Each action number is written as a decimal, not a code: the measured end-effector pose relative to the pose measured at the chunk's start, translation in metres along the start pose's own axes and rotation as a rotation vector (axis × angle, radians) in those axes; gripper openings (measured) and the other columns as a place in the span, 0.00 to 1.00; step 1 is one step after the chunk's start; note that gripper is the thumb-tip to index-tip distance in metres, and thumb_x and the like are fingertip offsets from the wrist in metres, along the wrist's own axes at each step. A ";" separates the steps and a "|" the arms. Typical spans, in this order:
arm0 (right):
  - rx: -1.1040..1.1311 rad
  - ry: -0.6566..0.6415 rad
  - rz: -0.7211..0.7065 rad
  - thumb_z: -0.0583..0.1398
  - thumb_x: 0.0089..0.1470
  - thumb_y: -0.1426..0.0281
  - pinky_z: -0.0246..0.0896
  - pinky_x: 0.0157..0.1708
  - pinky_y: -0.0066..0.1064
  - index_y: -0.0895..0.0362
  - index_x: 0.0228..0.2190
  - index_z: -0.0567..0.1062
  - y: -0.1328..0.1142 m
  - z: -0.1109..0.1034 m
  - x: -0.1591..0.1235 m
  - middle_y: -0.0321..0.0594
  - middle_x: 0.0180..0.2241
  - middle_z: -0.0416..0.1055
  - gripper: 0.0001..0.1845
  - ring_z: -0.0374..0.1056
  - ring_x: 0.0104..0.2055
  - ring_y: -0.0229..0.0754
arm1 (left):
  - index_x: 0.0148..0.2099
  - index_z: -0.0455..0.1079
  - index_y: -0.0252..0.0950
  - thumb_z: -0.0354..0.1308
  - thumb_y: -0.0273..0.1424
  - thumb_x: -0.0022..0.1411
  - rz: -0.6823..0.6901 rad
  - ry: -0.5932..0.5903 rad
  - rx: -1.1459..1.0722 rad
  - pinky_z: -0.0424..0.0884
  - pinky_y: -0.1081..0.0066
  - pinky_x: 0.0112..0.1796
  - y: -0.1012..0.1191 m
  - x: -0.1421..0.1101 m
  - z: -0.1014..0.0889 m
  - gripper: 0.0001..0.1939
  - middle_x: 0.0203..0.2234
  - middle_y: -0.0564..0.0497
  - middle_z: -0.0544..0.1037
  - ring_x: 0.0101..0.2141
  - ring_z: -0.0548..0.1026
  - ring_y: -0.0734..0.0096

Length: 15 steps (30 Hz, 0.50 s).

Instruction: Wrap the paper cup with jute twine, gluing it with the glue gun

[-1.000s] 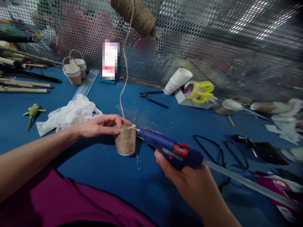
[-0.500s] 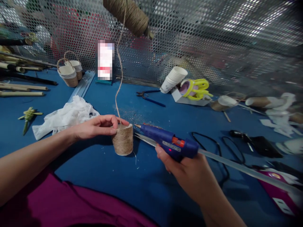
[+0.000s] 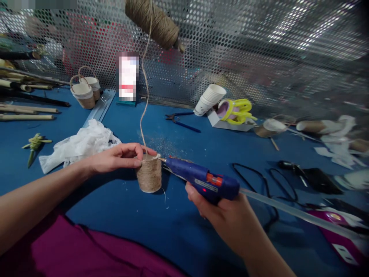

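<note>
A small cup wrapped in jute twine stands on the blue table. My left hand grips its rim from the left, with the thumb on the near side and fingers over the top. A strand of twine runs from the cup's rim up to a large spool. In my right hand is a blue hot glue gun, its nozzle at the right side of the cup's rim. A long clear glue stick sticks out of its back. Scissor-like metal blades show partly beneath the gun.
White lace lies to the left, near two small handled baskets. Blue-handled pliers, stacked paper cups and a box with yellow-handled scissors are farther back. A black cord and a magenta power strip lie right.
The glue gun in my right hand has moved slightly left, bringing its nozzle from beside the cup to its rim. My left hand stays on the cup.
</note>
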State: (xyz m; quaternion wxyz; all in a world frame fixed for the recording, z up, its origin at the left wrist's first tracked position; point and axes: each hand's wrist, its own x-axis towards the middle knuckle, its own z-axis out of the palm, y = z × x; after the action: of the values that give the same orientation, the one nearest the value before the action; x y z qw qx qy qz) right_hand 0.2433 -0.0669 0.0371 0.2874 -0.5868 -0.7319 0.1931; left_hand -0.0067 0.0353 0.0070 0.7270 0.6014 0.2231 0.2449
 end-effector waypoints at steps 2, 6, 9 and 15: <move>0.005 0.000 0.014 0.56 0.53 0.63 0.63 0.19 0.31 0.53 0.21 0.71 -0.001 -0.001 0.000 0.36 0.16 0.69 0.13 0.67 0.18 0.40 | 0.32 0.65 0.33 0.58 0.30 0.58 0.009 -0.008 0.003 0.62 0.60 0.47 -0.001 0.000 0.000 0.06 0.54 0.41 0.66 0.52 0.65 0.56; 0.012 0.010 0.059 0.57 0.52 0.61 0.60 0.18 0.31 0.53 0.20 0.71 0.001 0.001 0.001 0.35 0.15 0.67 0.13 0.65 0.17 0.39 | 0.32 0.65 0.32 0.57 0.29 0.59 0.015 -0.009 -0.002 0.61 0.61 0.47 -0.001 0.000 0.000 0.05 0.54 0.40 0.65 0.52 0.65 0.57; 0.072 -0.008 0.032 0.57 0.52 0.61 0.58 0.16 0.30 0.53 0.20 0.71 0.003 0.004 -0.001 0.35 0.14 0.66 0.13 0.62 0.15 0.37 | 0.33 0.64 0.33 0.57 0.29 0.59 0.004 -0.005 -0.004 0.61 0.62 0.47 -0.001 0.000 -0.001 0.05 0.55 0.42 0.65 0.52 0.65 0.58; 0.301 -0.035 0.334 0.57 0.50 0.60 0.56 0.17 0.27 0.55 0.28 0.75 -0.001 -0.007 0.011 0.30 0.12 0.60 0.12 0.58 0.14 0.34 | 0.32 0.64 0.33 0.57 0.29 0.58 0.005 0.003 -0.014 0.60 0.61 0.48 -0.002 0.000 0.000 0.05 0.55 0.41 0.65 0.52 0.65 0.59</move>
State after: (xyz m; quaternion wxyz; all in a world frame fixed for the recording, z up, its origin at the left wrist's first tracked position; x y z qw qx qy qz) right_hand 0.2455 -0.0563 0.0449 0.3233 -0.6468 -0.5925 0.3552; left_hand -0.0063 0.0352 0.0054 0.7302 0.5966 0.2209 0.2490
